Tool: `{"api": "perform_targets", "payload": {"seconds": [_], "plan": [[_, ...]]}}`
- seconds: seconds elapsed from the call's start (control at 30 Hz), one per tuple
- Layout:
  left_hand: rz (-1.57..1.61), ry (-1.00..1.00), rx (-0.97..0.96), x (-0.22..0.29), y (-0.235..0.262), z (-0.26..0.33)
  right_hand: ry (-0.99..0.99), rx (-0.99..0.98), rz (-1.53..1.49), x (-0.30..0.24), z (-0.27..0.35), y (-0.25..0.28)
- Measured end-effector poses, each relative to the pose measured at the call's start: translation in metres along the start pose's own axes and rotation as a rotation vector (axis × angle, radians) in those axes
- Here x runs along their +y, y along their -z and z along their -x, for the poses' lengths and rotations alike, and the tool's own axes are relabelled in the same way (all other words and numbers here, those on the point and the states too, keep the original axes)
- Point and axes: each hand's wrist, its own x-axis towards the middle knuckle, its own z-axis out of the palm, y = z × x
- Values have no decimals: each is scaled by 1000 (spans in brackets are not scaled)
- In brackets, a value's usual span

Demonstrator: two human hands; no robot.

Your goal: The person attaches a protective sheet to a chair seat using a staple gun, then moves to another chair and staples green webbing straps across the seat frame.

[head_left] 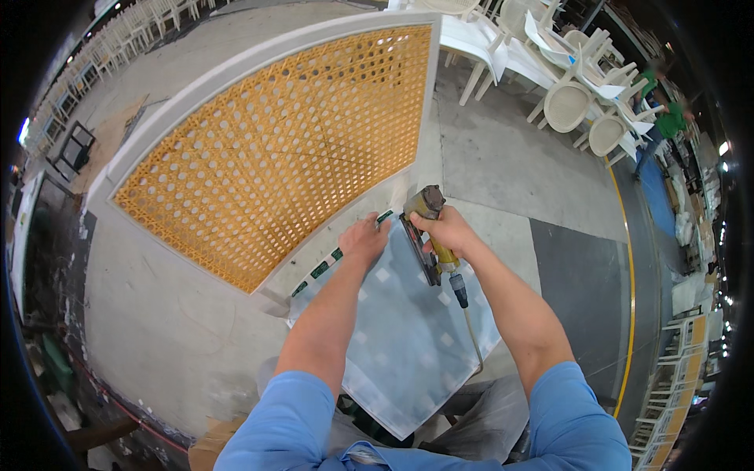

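Observation:
A chair with a woven cane back (306, 141) in a pale frame stands in front of me, its seat covered by a light blue sheet (408, 337) with pale squares. Along the seat's rear edge runs a white strip with dark green patches (320, 270). My left hand (365, 238) is closed on this strip, fingers bent and pressed at the edge. My right hand (446, 231) grips the handle of an air staple gun (426, 206). The gun's nose is down at the sheet near the rear right corner, and whether it touches is hidden.
An air hose (472, 337) hangs from the gun's handle over the sheet's right side. Several pale chairs (567, 106) are piled at the far right, near a person in green (670, 119). More chair frames (670, 373) line the right. A yellow floor line (631, 290) passes there.

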Motion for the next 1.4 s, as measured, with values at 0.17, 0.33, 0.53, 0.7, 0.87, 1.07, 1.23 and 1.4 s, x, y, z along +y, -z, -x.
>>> {"api": "perform_targets", "payload": {"seconds": [0.17, 0.33, 0.53, 0.7, 0.87, 1.07, 1.23, 1.4], "plan": [[5, 58, -23, 4, -1, -6, -35, 13, 58, -1, -22, -12], [16, 90, 37, 1, 0, -9, -1, -6, 75, -5, -32, -23], [30, 61, 47, 1, -1, -10, 68, 36, 117, 3, -43, -29], [47, -1, 237, 8, -1, 3, 86, 47, 164, 12, -45, -31], [306, -363, 600, -18, -10, 76, 63, 68, 187, 15, -42, -42], [547, 356, 574, -101, -5, 224, 60, 62, 77, 10, -28, -24], [764, 550, 639, -176, 3, 205, 74, -15, 44, -9, 13, -86], [920, 566, 579, -173, -11, 181, 18, -220, -19, -7, 73, -150]]}}
